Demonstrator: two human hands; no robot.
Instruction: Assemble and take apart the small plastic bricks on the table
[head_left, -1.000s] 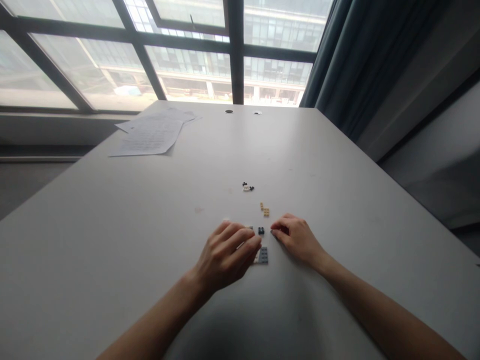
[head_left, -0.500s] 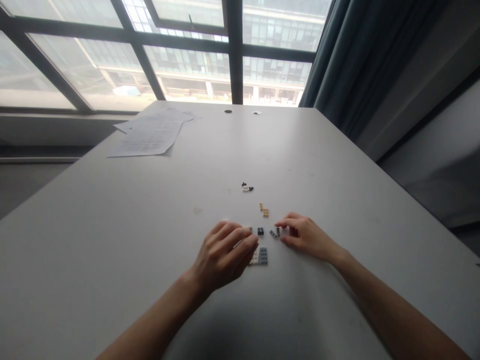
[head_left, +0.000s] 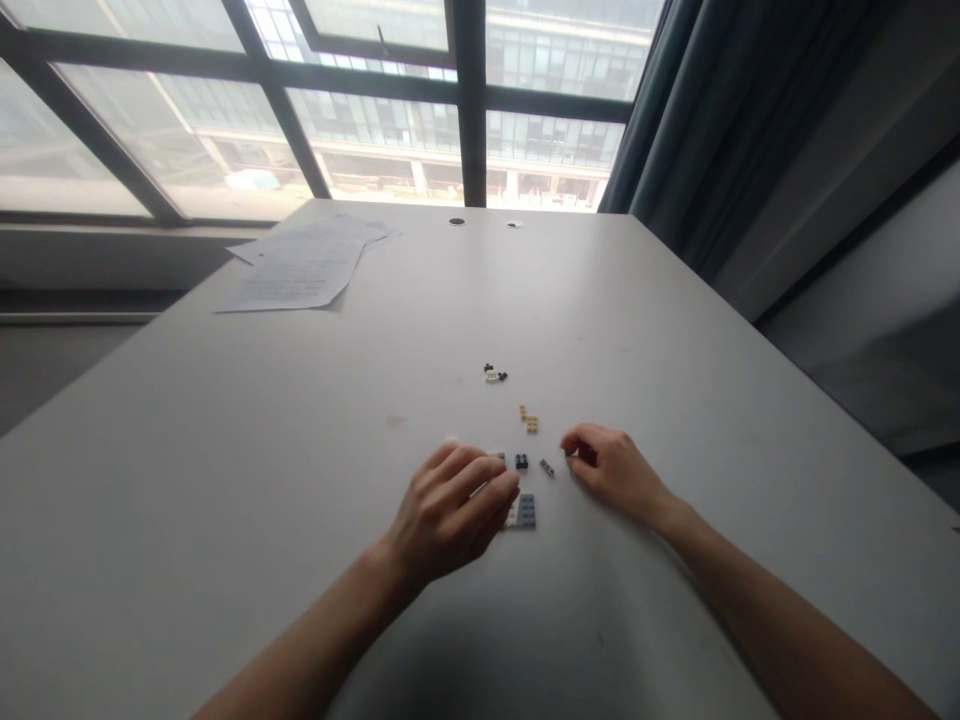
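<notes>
And the right hand (head_left: 616,477) had closed on a small dark piece (head_left: 568,453)!
It sat at two o'clock from the grey piece (head_left: 547,467); the left hand (head_left: 456,508) curled, its grip impossible to tell.

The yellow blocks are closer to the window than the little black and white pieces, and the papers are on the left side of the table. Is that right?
Not quite: the yellow blocks are farther from the window than the little black and white pieces. The head view shows it.
</notes>
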